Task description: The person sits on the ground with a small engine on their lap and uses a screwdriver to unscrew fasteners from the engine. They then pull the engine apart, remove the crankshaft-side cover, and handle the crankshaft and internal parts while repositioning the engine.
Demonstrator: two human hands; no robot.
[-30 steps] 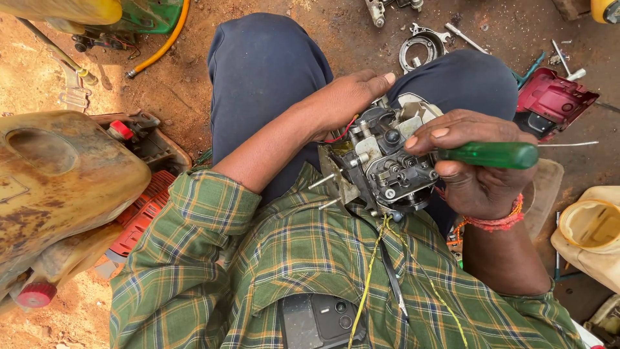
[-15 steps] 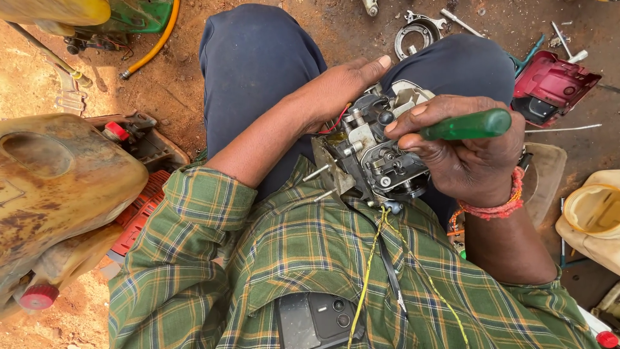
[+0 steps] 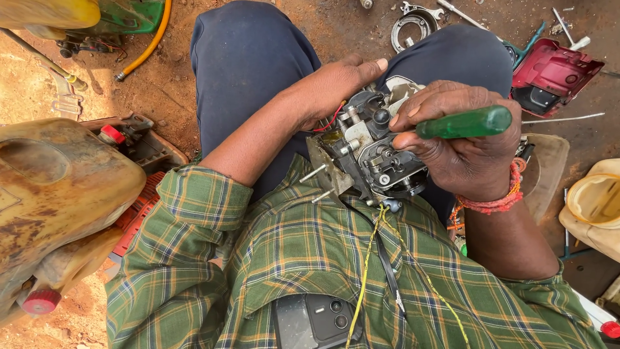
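A dark phone [image 3: 313, 321] is tucked at the waist of a green plaid shirt, with thin yellow cords [image 3: 368, 258] hanging past it. Above, on the lap, a small engine assembly [image 3: 368, 152] of grey cast metal is held, greasy, with threaded studs jutting toward 8 o'clock. The right hand [image 3: 468, 152], at 3 o'clock of it, is closed round a smooth green-handled screwdriver [image 3: 464, 123], its fingers clamped on the handle; the shaft is hidden. The left hand [image 3: 336, 84], at 11 o'clock, is laid over the assembly's far side, fingers together and pressed against it. Beyond the knees, a round metal ring [image 3: 413, 22] and a red plastic cover [image 3: 552, 74] lie on sandy ground.
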